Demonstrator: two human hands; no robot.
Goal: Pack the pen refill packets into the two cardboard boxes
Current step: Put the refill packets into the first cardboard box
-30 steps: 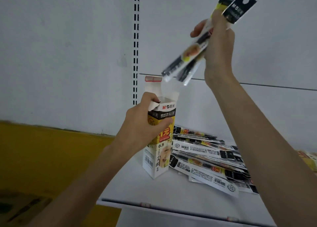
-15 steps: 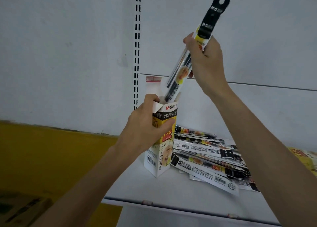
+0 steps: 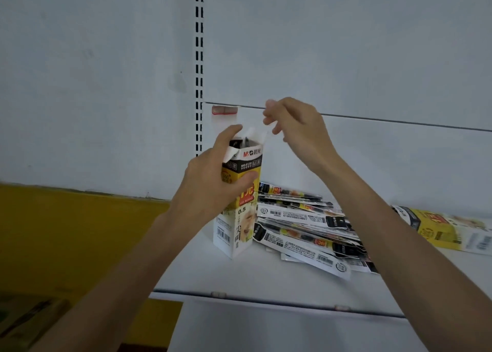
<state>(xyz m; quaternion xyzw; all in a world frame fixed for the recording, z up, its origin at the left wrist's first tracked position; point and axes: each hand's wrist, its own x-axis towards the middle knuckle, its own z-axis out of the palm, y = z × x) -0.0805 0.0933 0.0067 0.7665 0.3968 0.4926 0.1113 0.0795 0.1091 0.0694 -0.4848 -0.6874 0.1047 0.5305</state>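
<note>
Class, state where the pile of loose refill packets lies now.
Head view: the pile of packets lies on the white shelf, right of the upright box.

Two tall white-and-yellow printed cardboard boxes: one upright box (image 3: 241,226), one flat-lying box (image 3: 447,229). One overlapping heap of flat black-and-white plastic pen refill packets (image 3: 300,234), at least six, exact number unclear. Two bare hands: left hand (image 3: 210,181), right hand (image 3: 298,128). One white shelf (image 3: 253,278)
</note>
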